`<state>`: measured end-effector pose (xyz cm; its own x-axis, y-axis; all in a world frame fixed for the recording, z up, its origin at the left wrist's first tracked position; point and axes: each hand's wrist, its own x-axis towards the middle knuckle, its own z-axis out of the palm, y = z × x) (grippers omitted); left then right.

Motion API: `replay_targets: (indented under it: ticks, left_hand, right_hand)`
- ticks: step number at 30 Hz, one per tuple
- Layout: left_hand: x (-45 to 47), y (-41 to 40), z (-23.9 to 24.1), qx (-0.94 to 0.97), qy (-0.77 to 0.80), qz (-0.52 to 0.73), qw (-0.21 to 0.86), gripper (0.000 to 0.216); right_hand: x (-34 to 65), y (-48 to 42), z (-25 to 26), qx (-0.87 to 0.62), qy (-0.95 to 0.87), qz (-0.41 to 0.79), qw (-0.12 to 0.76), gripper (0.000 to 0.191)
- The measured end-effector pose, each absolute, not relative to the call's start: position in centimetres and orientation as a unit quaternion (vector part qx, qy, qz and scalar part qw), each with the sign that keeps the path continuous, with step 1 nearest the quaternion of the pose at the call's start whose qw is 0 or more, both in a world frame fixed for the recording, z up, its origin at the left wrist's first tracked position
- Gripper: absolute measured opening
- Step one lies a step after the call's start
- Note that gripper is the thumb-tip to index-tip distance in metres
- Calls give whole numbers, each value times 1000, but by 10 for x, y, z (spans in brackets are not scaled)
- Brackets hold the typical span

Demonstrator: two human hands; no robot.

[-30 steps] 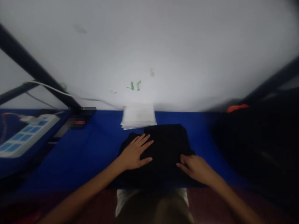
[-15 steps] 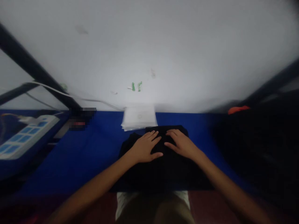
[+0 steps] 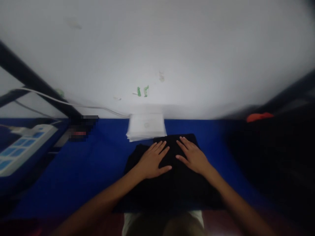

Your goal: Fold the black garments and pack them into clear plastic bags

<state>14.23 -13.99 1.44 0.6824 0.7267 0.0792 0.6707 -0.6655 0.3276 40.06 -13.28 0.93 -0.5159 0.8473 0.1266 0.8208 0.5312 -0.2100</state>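
Observation:
A piece of black cloth (image 3: 169,190), perhaps a garment, lies spread on the blue tabletop (image 3: 98,164) in front of me. Its exact kind is too dark to make out. My left hand (image 3: 154,160) rests flat on its upper left part, fingers stretched out and thumb pointing right. On the upper right part lies my right hand (image 3: 193,155), palm down with its fingers spread. A strip of black cloth shows between the two hands. Just beyond the cloth's far edge is a stack of clear or white plastic bags (image 3: 147,126).
A white power strip (image 3: 27,147) with blue sockets is at the left. A pale cable (image 3: 93,107) runs along the wall (image 3: 197,59) to the bags. Dark frame bars (image 3: 31,78) slope at the left. A large dark heap (image 3: 278,157) and an orange item (image 3: 259,117) lie at the right.
The fingers of my right hand have straightened and spread on the cloth. My left hand stays flat at nearly the same spot. The view has shifted slightly.

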Motion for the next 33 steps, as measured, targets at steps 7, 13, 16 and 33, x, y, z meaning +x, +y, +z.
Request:
replay_targets:
  ticks: [7,13,16,33]
  left_hand:
    - [142,-139,14,902,389,109,152,78]
    - [143,-138,16,898,397,95,166,79]
    - [143,-138,18,897,399,90,168,79]
    - [144,-136,18,898,395,87,174,79]
  right_hand:
    - [402,-131,10,-480,-866,81,115,66]
    - [407,-128,14,-478,-860,118,132,61]
    - [410,-127,15,-481,-855,134,138,59]
    - [417,-124,15,-484,-846,161,155,53]
